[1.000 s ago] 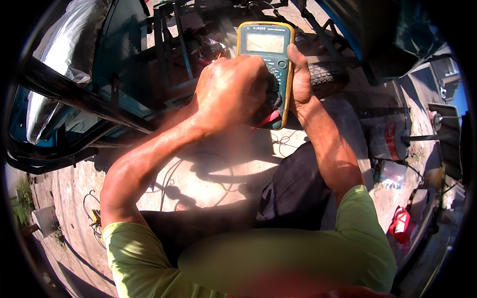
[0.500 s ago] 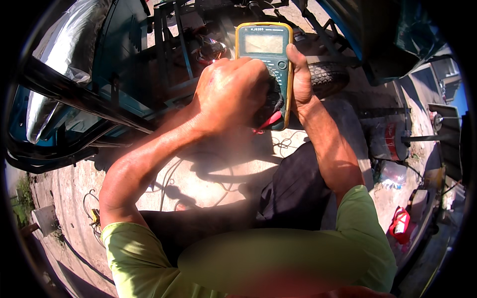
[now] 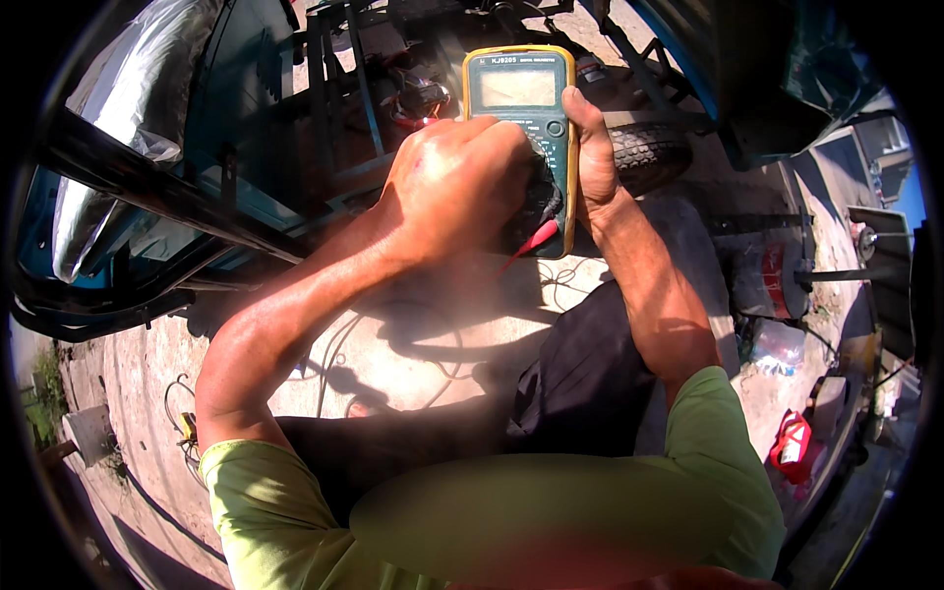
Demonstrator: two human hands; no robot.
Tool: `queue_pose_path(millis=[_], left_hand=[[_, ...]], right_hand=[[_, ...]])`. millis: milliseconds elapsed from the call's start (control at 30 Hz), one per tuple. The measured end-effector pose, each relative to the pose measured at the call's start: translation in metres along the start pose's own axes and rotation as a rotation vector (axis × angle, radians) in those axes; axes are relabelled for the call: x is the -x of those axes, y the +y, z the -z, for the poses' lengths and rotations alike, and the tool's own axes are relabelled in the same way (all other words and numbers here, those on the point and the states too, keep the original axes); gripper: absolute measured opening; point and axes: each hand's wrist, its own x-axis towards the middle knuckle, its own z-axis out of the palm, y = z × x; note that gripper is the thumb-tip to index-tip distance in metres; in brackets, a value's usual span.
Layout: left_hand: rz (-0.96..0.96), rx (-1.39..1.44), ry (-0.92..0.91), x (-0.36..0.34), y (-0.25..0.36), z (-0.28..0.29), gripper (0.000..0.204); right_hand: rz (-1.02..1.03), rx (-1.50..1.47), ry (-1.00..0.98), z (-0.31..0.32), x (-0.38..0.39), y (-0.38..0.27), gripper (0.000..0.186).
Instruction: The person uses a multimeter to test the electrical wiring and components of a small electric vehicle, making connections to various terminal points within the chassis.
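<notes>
A digital multimeter (image 3: 519,88) with a yellow rim, dark green face and pale display stands upright before me at the top middle. My right hand (image 3: 597,152) grips its right edge, thumb lying along the side. My left hand (image 3: 457,172) is closed in a fist-like curl over the left and middle of the meter's face, by the dial; its fingertips and anything between them are hidden. A red lead plug (image 3: 540,236) and a black lead plug (image 3: 552,205) sit at the meter's lower end, partly behind the left hand.
A dark vehicle frame (image 3: 177,192) fills the left, with silvery plastic wrap (image 3: 93,211) on it. Behind the meter lies a tyre (image 3: 649,155). Thin cable (image 3: 329,364) loops over the concrete. A red item (image 3: 792,447) and a clear plastic bag (image 3: 777,346) lie at right.
The multimeter has shifted very slightly left, still in my right hand. More of the red lead's thin tail shows below the left hand. Both hands keep nearly the same pose.
</notes>
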Motion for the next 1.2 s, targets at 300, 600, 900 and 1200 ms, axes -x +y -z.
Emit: queue_pose_path(millis=[300,600,900,1200], left_hand=[[0.195,0.278,-0.112,-0.003,0.001,0.022,0.015],[0.729,0.787,-0.189,0.016,-0.022,0.029,0.046],[0.839,1.038,-0.253,0.02,-0.024,0.024,0.053],[0.94,1.096,-0.222,0.018,-0.017,0.023,0.05]], right_hand=[[-0.036,-0.049,-0.01,0.007,0.002,0.001,0.081],[-0.031,0.026,-0.035,0.006,0.014,-0.004,0.099],[-0.062,0.02,-0.116,0.022,0.012,0.004,0.083],[-0.096,0.193,-0.12,0.019,0.011,0.001,0.095]])
